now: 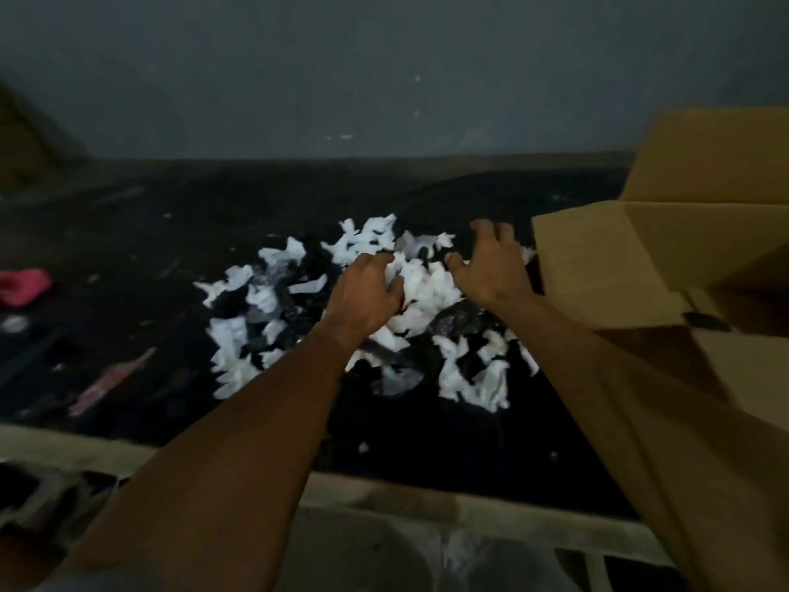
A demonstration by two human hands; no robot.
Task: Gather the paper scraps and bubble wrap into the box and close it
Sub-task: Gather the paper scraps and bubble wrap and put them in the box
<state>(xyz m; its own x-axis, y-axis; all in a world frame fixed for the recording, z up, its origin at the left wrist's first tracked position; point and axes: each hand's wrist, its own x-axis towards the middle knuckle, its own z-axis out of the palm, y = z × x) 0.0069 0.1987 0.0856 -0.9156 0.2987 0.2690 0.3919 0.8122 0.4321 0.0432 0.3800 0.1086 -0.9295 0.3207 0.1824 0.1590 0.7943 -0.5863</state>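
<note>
White paper scraps (427, 288) lie in a loose heap on a black surface (213, 232), mixed with crumpled clear bubble wrap (463, 320). My left hand (363, 296) rests on the heap's middle, fingers curled into the scraps. My right hand (491, 262) hovers over the heap's right side with fingers spread, close to the box. The brown cardboard box (606, 271) stands at the right with its flaps up and open.
A pink cloth (23, 286) lies at the far left. A pinkish strip (111, 380) rests on the black surface at lower left. A grey wall (384, 79) rises behind. A pale ledge (384, 497) runs along the near edge.
</note>
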